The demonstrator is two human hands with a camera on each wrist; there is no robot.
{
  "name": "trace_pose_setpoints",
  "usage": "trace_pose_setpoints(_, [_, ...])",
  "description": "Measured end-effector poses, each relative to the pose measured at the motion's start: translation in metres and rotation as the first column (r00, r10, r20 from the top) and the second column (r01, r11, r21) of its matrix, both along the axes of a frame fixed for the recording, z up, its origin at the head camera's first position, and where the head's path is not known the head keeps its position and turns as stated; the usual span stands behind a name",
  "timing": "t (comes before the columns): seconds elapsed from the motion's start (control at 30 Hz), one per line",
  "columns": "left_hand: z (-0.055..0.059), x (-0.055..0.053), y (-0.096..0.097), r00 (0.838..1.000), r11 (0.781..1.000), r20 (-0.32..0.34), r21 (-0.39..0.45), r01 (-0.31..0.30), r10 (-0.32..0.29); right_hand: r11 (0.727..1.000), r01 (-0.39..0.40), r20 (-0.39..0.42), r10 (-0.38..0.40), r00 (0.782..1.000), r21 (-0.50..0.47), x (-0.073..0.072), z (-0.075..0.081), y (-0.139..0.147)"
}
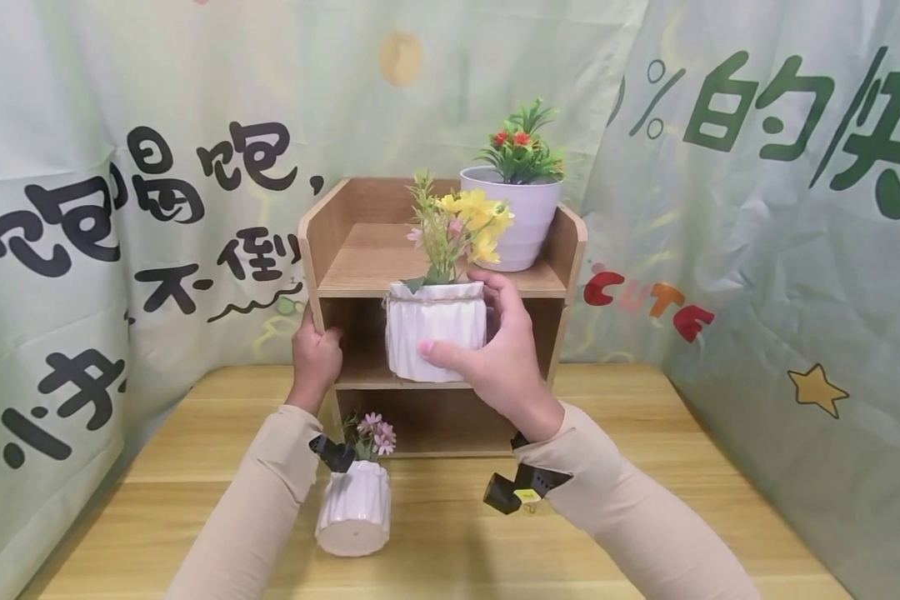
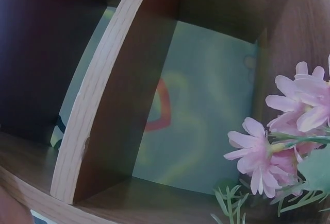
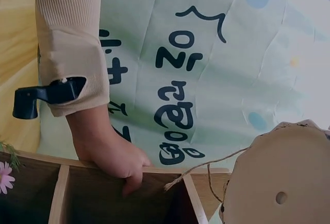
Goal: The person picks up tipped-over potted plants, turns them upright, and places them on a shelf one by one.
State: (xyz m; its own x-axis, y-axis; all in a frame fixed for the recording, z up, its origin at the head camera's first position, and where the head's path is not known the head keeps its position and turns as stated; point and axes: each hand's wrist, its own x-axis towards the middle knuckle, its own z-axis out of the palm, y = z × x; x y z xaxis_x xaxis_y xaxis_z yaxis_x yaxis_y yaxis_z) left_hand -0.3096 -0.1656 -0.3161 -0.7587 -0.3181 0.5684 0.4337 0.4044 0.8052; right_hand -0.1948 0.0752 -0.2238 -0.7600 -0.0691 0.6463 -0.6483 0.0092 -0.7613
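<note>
My right hand (image 1: 506, 358) holds a white fluted flowerpot (image 1: 412, 333) in front of the wooden shelf (image 1: 375, 250), thumb on its front and fingers along its right side. Yellow and pink artificial flowers (image 1: 472, 218) rise from this pot, and twine circles its rim. In the right wrist view, its underside (image 3: 263, 183) shows a small hole, with a loose twine end (image 3: 216, 160) beside it. My left hand (image 1: 317, 354) grips the shelf's left side panel, its thumb inside; the other fingers are mostly hidden behind the panel.
A larger white pot (image 1: 510, 218) with red flowers stands on the shelf's top right. Below my left wrist, a white fluted pot (image 1: 354, 504) with pink flowers (image 1: 377, 433) lies on its side on the wooden table (image 1: 607, 517). Printed curtains (image 1: 757, 250) surround the table.
</note>
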Motion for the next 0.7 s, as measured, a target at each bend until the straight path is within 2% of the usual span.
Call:
trace_pose_setpoints(0.27, [0.0, 0.001, 0.001, 1.0, 1.0, -0.008, 0.0, -0.002, 0.002, 0.998, 0.056, -0.072, -0.054, 0.996, 0.035, -0.01, 0.003, 0.001])
trace_pose_setpoints(0.7, [-0.001, 0.0, 0.001, 1.0, 1.0, -0.003, 0.01, -0.003, 0.003, 0.994, 0.105, -0.085, -0.102, 0.991, 0.024, -0.023, 0.008, 0.0])
